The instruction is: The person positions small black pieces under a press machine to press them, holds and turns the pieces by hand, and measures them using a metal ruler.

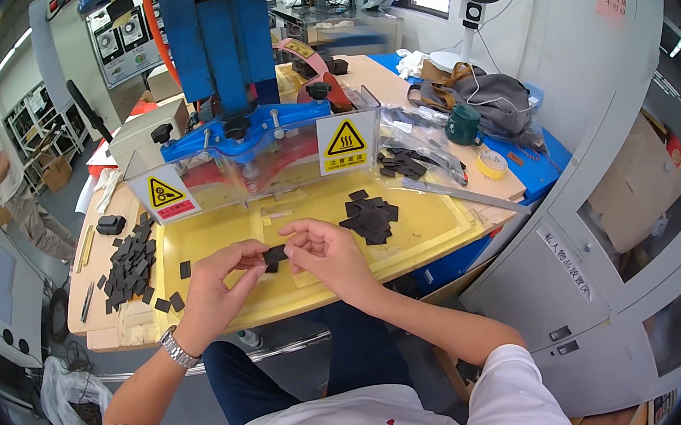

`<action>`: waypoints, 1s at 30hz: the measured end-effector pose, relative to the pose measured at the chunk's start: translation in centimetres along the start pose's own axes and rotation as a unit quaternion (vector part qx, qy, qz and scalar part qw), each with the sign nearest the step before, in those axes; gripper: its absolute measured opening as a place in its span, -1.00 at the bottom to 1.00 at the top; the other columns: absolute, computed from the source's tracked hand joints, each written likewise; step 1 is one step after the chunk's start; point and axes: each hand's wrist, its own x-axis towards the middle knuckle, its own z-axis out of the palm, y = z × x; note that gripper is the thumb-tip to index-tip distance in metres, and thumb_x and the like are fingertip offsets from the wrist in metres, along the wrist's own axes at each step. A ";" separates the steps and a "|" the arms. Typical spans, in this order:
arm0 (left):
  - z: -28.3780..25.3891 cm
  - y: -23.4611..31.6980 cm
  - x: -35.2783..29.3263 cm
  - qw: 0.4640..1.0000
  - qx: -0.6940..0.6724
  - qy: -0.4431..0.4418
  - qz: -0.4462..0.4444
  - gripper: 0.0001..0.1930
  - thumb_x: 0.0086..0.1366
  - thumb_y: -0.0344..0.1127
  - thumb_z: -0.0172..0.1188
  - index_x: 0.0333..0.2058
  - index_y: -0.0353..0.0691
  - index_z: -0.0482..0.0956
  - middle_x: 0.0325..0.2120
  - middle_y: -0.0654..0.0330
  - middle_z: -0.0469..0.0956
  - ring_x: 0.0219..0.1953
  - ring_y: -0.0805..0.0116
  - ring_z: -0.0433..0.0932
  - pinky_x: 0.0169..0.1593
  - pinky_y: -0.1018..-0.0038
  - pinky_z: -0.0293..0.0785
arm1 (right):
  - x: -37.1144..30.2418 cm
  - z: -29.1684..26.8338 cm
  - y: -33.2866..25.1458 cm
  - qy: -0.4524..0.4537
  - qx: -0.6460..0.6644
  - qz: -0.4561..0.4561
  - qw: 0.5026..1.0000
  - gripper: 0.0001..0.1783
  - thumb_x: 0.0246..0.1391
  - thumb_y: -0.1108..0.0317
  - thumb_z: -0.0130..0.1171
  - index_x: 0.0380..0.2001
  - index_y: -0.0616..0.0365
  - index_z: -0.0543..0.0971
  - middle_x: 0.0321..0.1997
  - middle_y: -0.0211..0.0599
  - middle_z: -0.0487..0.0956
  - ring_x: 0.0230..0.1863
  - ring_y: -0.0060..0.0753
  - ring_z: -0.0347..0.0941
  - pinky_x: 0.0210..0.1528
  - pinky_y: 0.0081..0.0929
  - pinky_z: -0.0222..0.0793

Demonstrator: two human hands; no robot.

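Observation:
A small black rectangular piece (274, 254) is held up between my two hands, above the yellow work surface. My left hand (219, 287), with a metal watch at its wrist, pinches the piece at its left edge. The curled fingers and thumb of my right hand (333, 260) close on its right edge. Just under it another black piece (272, 268) shows in part. To the right lies a heap of black pieces (371, 218); a larger scattered pile of black pieces (131, 266) is at the left edge.
Ahead stands a blue press (236, 138) behind clear guards with a yellow heat warning sign (346, 148). A steel ruler (464, 195), tape roll (491, 163), green mug (463, 124) and grey bag (500, 101) lie at right. Another person (10, 166) stands far left. Grey cabinets (553, 262) flank the right.

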 end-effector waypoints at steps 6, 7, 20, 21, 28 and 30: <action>1.0 0.9 1.2 0.976 0.175 -0.024 0.126 -0.65 0.28 -0.51 0.47 0.04 -0.32 0.72 -0.14 0.00 0.78 -0.19 0.10 0.78 -0.06 0.33 0.68 | -0.4 1.2 -0.1 0.035 -0.036 -0.043 0.998 -0.69 0.39 0.54 0.30 0.15 0.31 0.57 -0.19 -0.36 0.67 -0.18 -0.65 0.63 -0.07 -0.59 0.58; 1.1 0.8 1.3 0.976 0.176 -0.023 0.125 -0.65 0.28 -0.51 0.47 0.04 -0.32 0.72 -0.14 0.00 0.78 -0.19 0.10 0.78 -0.06 0.33 0.68 | -0.4 1.3 -0.1 0.042 -0.026 -0.048 0.998 -0.69 0.38 0.55 0.30 0.13 0.31 0.57 -0.19 -0.36 0.67 -0.18 -0.66 0.63 -0.08 -0.60 0.58; 0.9 0.5 0.5 0.999 -0.035 -0.030 -0.016 -0.82 0.47 -0.47 0.33 -0.04 -0.43 0.66 -0.25 0.02 0.78 -0.32 0.30 0.79 -0.25 0.42 0.68 | -1.6 1.6 -2.0 0.016 -0.063 -0.042 0.997 -0.84 0.46 0.43 0.26 -0.02 0.30 0.65 -0.16 -0.35 0.70 -0.20 -0.65 0.61 -0.10 -0.61 0.54; 0.4 0.5 0.7 0.985 -0.114 -0.082 -0.103 -0.85 0.52 -0.47 0.27 -0.05 -0.45 0.65 -0.26 0.05 0.79 -0.33 0.37 0.78 -0.27 0.47 0.67 | -1.7 1.7 -2.2 0.007 -0.108 -0.063 0.992 -0.85 0.48 0.41 0.25 -0.04 0.29 0.65 -0.19 -0.37 0.69 -0.23 -0.66 0.60 -0.13 -0.61 0.53; -0.7 0.1 0.6 0.950 -0.252 -0.122 -0.139 -0.85 0.61 -0.48 0.12 -0.07 -0.45 0.64 -0.30 0.12 0.76 -0.37 0.43 0.74 -0.29 0.51 0.65 | -1.4 1.0 -2.4 -0.038 -0.042 0.053 0.997 -0.83 0.50 0.37 0.24 -0.12 0.29 0.64 -0.38 -0.47 0.63 -0.40 -0.71 0.52 -0.32 -0.64 0.44; -0.8 0.3 0.4 0.959 -0.221 -0.127 -0.120 -0.83 0.63 -0.48 0.08 -0.05 -0.46 0.63 -0.31 0.15 0.75 -0.38 0.49 0.70 -0.27 0.52 0.64 | -1.6 1.2 -2.7 -0.040 -0.039 0.054 0.997 -0.83 0.50 0.36 0.24 -0.13 0.29 0.64 -0.39 -0.48 0.62 -0.40 -0.71 0.51 -0.33 -0.64 0.43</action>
